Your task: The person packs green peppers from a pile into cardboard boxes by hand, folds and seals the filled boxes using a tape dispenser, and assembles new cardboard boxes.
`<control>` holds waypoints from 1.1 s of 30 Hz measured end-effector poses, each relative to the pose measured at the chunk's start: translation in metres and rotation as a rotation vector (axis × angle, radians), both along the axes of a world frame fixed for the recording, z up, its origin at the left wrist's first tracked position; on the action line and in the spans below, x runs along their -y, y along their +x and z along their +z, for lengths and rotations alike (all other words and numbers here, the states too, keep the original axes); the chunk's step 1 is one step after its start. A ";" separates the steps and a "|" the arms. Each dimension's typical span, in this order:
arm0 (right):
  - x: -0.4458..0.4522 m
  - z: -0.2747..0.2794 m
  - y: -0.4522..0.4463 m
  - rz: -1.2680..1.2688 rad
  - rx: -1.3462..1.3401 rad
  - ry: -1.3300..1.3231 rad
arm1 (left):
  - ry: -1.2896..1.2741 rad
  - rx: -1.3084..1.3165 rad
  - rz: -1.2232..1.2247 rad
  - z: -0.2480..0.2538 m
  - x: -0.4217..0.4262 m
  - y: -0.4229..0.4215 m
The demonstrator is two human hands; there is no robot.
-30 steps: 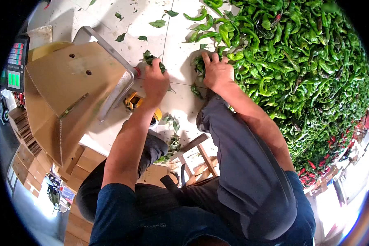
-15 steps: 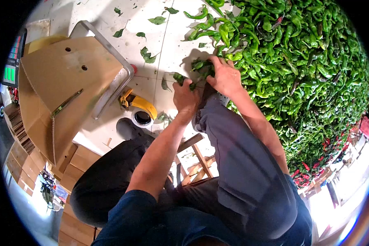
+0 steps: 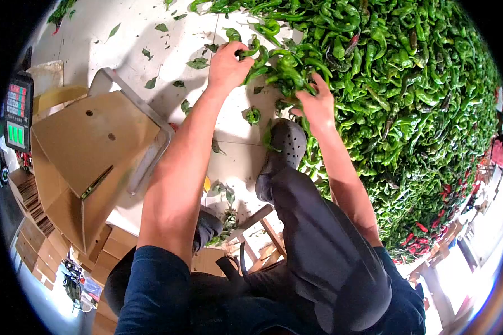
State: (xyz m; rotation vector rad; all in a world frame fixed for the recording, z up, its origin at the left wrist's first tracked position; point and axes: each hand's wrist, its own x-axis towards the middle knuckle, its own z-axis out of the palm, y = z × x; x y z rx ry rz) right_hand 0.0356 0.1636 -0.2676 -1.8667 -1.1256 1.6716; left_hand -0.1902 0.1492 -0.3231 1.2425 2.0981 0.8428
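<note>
My left hand (image 3: 228,70) reaches over the pale floor at the near-left edge of a large heap of green peppers (image 3: 397,111). Its thumb and fingers are curled around a green pepper (image 3: 250,49). Beside the heap is my right hand (image 3: 318,106), fingers apart and bent toward loose peppers (image 3: 289,70) lying between the two hands. No object shows in its grasp. A short curled pepper (image 3: 252,115) lies alone on the floor below the left hand. Another slim pepper (image 3: 273,137) rests against my grey clog (image 3: 289,144).
An open cardboard box (image 3: 95,145) sits at left on a metal-framed stand (image 3: 151,159), next to a scale display (image 3: 18,111). Scattered leaves (image 3: 198,63) dot the floor. More leaves (image 3: 227,215) lie by my other foot. Red peppers (image 3: 416,237) show at the heap's lower right.
My left hand has moved forward from beside my clog to the heap's edge and now grips a pepper. The leafy bits are gone from my hands. The view has shifted; my left arm covers the tape dispenser.
</note>
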 end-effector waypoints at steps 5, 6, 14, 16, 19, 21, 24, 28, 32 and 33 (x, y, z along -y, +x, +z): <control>-0.035 -0.026 -0.024 0.451 0.426 0.104 | -0.363 0.174 -0.114 0.016 -0.020 0.013; -0.033 -0.015 -0.028 0.472 0.418 0.122 | -0.321 0.356 -0.063 0.009 -0.017 0.020; -0.020 -0.014 -0.020 0.487 0.414 0.132 | -0.239 1.004 0.154 0.001 0.010 0.064; -0.026 -0.011 -0.019 0.488 0.367 0.094 | -0.319 1.015 0.210 0.011 0.001 0.064; -0.017 -0.011 -0.015 0.429 0.289 0.142 | -0.212 1.165 0.281 0.010 0.005 0.076; 0.001 -0.008 -0.007 0.368 0.239 0.232 | -0.205 1.201 0.319 0.030 0.014 0.093; 0.029 0.019 -0.002 0.397 0.267 0.358 | -0.026 1.338 0.352 0.041 0.042 0.112; 0.063 0.057 -0.003 0.492 0.359 0.536 | 0.222 1.447 0.366 0.062 0.077 0.122; 0.064 0.074 -0.008 0.654 0.390 0.806 | 0.363 1.553 0.454 0.083 0.088 0.113; 0.064 0.078 -0.010 0.662 0.364 0.835 | 0.403 1.583 0.439 0.086 0.089 0.109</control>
